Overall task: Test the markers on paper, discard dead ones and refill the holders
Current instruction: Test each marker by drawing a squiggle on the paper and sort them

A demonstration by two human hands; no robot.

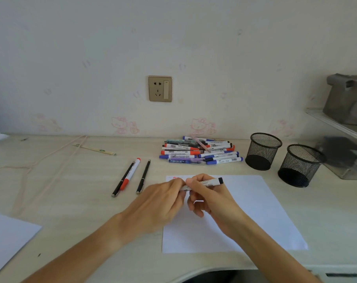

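So both hands are on one whiteboard marker (206, 183) over the paper (255, 211).

Left hand (161, 203) pinches its near end while the right hand (210, 199) wraps its fingers round the barrel, dark cap end pointing right. Red scribble sits at the sheet's top left corner. Pile of markers (200, 153) lies behind the sheet on the desk (71, 201), two empty mesh holders (263, 152) to its right, and one red marker (131, 173) with two black pens to the left.

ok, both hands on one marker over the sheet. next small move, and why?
Probably pull the cap off: both hands pinch the black-ended marker above the paper, and its tip isn't visible yet. Then scribble to test it.
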